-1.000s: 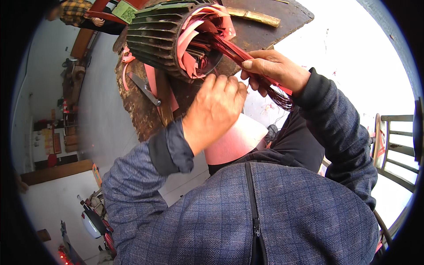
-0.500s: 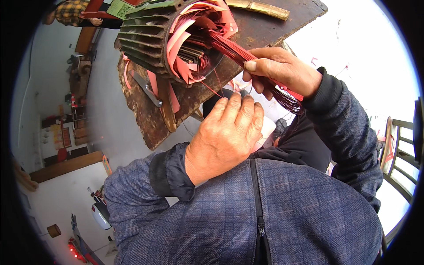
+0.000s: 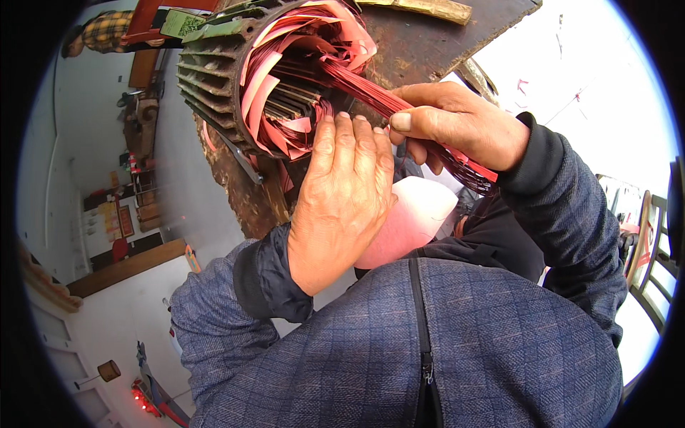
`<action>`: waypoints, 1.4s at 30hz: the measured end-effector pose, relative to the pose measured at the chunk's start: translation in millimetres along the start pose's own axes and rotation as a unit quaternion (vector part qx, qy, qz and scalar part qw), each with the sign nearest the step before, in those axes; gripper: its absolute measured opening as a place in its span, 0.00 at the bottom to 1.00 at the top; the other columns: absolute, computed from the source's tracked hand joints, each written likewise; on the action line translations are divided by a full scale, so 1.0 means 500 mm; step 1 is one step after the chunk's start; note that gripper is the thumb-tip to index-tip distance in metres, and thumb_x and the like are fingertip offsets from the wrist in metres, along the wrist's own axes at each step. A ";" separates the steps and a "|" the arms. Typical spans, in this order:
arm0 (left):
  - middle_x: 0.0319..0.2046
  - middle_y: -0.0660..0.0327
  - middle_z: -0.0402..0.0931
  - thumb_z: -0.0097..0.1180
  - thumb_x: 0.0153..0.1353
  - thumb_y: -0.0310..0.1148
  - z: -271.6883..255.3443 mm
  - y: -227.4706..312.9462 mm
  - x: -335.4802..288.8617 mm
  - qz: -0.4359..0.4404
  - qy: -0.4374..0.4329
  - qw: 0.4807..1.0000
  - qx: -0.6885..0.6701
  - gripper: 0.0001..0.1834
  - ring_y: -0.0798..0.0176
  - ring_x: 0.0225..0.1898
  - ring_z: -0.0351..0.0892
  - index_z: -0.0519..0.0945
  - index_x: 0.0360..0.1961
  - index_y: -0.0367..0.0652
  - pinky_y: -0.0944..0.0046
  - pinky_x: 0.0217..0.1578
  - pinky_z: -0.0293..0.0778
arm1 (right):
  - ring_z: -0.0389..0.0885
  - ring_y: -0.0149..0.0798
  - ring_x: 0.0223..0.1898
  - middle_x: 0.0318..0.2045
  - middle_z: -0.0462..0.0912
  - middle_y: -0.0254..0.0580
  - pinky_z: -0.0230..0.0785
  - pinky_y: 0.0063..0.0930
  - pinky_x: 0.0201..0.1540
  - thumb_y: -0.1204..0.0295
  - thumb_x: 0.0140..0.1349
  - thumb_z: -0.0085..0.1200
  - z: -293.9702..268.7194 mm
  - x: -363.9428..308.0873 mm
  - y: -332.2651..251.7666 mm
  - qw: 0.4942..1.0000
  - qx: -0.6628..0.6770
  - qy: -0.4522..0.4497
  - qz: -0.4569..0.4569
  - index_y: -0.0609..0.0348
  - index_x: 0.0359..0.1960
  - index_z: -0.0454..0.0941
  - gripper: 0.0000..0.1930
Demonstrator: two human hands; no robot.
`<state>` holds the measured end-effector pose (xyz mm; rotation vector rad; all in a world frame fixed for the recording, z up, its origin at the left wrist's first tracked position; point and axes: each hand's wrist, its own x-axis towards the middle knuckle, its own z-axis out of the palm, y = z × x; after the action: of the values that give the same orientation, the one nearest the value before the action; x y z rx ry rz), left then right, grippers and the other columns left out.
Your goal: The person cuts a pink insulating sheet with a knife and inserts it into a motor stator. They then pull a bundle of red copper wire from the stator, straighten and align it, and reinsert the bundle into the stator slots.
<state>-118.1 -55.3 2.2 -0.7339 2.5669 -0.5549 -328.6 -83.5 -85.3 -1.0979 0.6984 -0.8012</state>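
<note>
A green finned motor stator (image 3: 214, 82) lies on its side, its open end turned toward me. Pink insulating paper strips (image 3: 258, 96) and dark red windings line its bore. My right hand (image 3: 464, 121) is closed round a bundle of thin red winding wire (image 3: 360, 89) that runs out of the bore; its looped end (image 3: 467, 173) hangs below that hand. My left hand (image 3: 342, 185) lies with fingers stretched out, their tips at the lower rim of the bore beside the windings. Its palm and thumb are hidden from view.
The stator rests on a worn wooden bench (image 3: 421, 53) with a rough edge. A metal blade (image 3: 244, 162) lies partly behind the stator. A pink-and-white rounded piece (image 3: 410, 217) is over my lap. A wooden chair (image 3: 646, 250) stands at right; another person (image 3: 107, 32) is at upper left.
My left hand has moved up to the bore's rim, its fingers straightening. The pink-and-white piece below it shows more. The right hand keeps its grip on the wire bundle.
</note>
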 end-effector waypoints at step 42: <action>0.39 0.53 0.81 0.58 0.58 0.31 0.048 -0.069 -0.022 0.118 0.108 0.969 -0.188 0.18 0.53 0.41 0.83 0.82 0.48 0.33 0.48 0.53 0.81 | 0.78 0.26 0.38 0.47 0.83 0.37 0.73 0.21 0.40 0.58 0.66 0.58 -0.011 -0.018 0.028 0.994 0.101 -0.037 -0.029 0.70 0.75 0.65 0.40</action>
<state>-83.9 -82.4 1.5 -0.4910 2.9525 -0.0718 -335.2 -75.2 -99.6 -0.9628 0.5127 -0.8561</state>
